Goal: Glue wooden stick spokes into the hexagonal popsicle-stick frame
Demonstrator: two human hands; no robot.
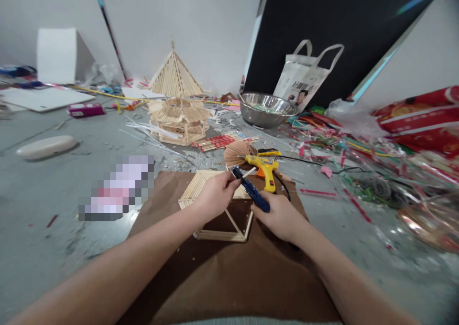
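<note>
"Frame [220, 235] on the brown sheet [233, 282], how's it look? Left hand [217, 191] is hiding a chunk for me."

"Pale sticks, packed tight at the far side, open up front with a slanted one across. That hand reaches over it, fingertips pinched on a loose stick [250, 172]; right hand [281, 216] is wrapped round blue cutters [257, 196], angled away. Blade tips are a blur, can't tell if they're biting."

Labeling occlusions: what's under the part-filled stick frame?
Brown sheet shows through the open part of the stick frame. What lies under its planked part can't be seen; the sticks and left hand cover it.
</note>
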